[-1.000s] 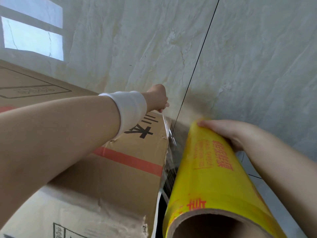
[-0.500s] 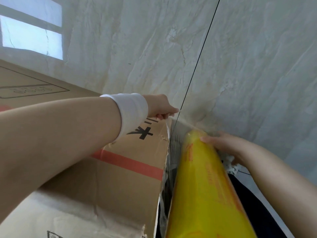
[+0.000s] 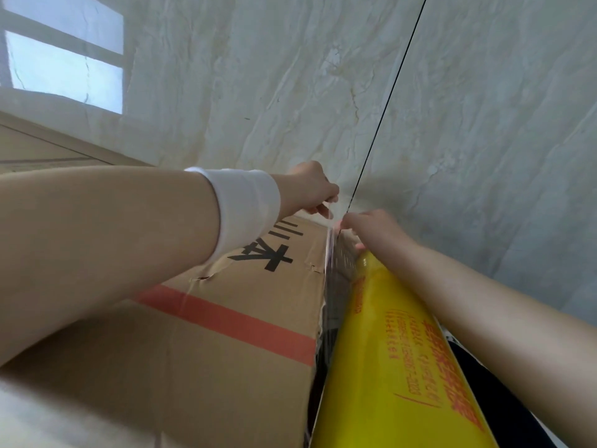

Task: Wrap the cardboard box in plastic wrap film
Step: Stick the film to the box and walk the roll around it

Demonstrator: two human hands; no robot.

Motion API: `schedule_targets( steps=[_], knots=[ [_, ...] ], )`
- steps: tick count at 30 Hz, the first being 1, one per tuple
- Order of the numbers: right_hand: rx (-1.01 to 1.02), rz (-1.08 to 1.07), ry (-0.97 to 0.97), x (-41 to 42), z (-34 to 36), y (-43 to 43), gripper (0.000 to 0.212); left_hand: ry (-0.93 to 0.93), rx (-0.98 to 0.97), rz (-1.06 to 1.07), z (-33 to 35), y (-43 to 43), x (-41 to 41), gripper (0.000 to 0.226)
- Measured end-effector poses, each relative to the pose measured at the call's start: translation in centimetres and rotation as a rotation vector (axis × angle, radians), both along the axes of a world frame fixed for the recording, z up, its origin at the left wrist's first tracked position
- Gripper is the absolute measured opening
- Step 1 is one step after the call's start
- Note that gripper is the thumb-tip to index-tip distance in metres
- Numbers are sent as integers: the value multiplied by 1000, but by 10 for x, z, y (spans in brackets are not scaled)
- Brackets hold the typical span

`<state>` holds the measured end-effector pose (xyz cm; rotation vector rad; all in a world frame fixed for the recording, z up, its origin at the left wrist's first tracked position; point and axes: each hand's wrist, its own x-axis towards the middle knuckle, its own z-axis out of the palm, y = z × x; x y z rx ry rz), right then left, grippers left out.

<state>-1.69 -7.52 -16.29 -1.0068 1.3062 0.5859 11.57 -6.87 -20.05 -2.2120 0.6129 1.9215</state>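
Left grip (image 3: 311, 189) pinches film (image 3: 329, 247) at the box (image 3: 226, 350) corner, marked 本; right grip (image 3: 374, 232) curls round the red-lettered yellow roll (image 3: 387, 357)

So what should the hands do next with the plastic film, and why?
Probably the left hand should press the film down onto the top of the box. It pinches the film right at the far corner, and the film only runs down the side to the yellow roll, which the right hand holds at its far end.
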Motion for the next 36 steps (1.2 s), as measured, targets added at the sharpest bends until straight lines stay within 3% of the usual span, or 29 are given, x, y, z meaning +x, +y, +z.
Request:
schedule_targets(
  steps=[3, 7, 10, 14, 17, 23, 32, 36],
  knots=[
    [-49, 190, -23, 9, -1, 0, 61, -50, -11, -44, -4, -2, 3, 21],
    [-137, 373, 34, 18, -13, -4, 43, -4, -22, 14, -6, 0, 5, 14],
    [-157, 389, 52, 16, -26, -2, 31, 117, -2, 0, -4, 9, 14, 26],
    [-154, 417, 76, 12, -40, 10, 33, 57, 52, -615, -8, 33, 45, 33],
    [-131, 385, 104, 14, -49, 15, 33, 61, 10, -809, -9, 42, 51, 34],
    [-161, 371, 72, 17, -54, 11, 25, 115, 20, -767, -12, 48, 50, 13],
    [-67, 325, 63, 22, -58, 13, 25, 109, 67, -683, -19, 50, 33, 36],
    [-6, 358, 35, 29, -61, 16, 27, 117, 35, -681, -12, 51, 35, 31]
  ],
)
